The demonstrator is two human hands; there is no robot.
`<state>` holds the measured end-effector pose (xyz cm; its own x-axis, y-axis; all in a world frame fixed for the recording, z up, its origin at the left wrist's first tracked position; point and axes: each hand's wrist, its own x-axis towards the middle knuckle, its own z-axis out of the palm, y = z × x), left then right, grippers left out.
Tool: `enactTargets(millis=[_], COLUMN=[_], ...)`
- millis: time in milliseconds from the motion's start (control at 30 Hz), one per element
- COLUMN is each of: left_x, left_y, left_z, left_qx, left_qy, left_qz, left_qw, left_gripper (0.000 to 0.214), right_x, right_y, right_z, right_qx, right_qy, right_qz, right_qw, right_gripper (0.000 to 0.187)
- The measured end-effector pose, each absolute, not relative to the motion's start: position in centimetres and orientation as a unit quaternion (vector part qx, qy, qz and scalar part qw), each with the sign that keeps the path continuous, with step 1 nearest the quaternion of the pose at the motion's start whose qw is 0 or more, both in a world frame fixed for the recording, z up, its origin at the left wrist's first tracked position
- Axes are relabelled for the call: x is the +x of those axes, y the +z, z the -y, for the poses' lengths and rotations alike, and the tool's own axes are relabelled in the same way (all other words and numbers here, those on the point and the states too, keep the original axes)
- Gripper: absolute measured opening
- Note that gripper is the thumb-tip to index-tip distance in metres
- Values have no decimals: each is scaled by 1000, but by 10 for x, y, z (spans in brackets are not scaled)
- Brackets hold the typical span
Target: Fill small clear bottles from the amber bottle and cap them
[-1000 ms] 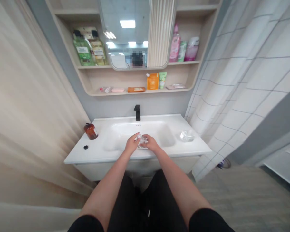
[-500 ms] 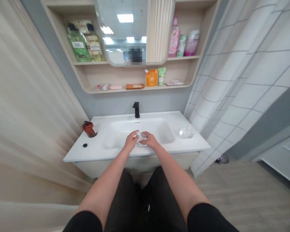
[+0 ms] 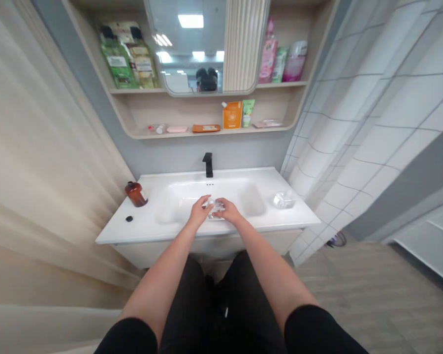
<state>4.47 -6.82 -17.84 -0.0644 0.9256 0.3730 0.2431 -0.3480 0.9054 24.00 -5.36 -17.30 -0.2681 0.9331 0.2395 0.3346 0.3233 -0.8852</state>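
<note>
Over the front part of the white sink basin, my left hand and my right hand are closed around a small clear, shiny container. My left hand grips its left side, and my right hand curls round the right side. The fingers partly cover it, so its exact kind cannot be made out. A black faucet rises from the back rim, beyond both hands.
On the left counter lie a brown bottle and a small black round cap. Another clear container sits on the right counter. Above, a wooden shelf holds an orange pouch and a green tube. Curtains hang at both sides.
The view has tipped slightly, so the shelf and sink appear a little higher. Both hands still hold the clear container, and the fingers of my left hand have shifted slightly on it.
</note>
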Motion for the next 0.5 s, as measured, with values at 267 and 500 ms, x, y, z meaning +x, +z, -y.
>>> enactTargets(millis=[267,500], left_x=[48,12], left_y=[-172,-162], left_z=[68,83], left_qx=[578,627], left_qy=[553,427], left_qz=[-473,-601], left_qw=[368,252], left_gripper=[66,42], right_x=[241,236], right_y=[-168,-170], right_z=[57,57], right_qx=[-447,-473], right_qy=[364,370], right_qz=[709,649], right_qw=[406,467], right_gripper=[64,64])
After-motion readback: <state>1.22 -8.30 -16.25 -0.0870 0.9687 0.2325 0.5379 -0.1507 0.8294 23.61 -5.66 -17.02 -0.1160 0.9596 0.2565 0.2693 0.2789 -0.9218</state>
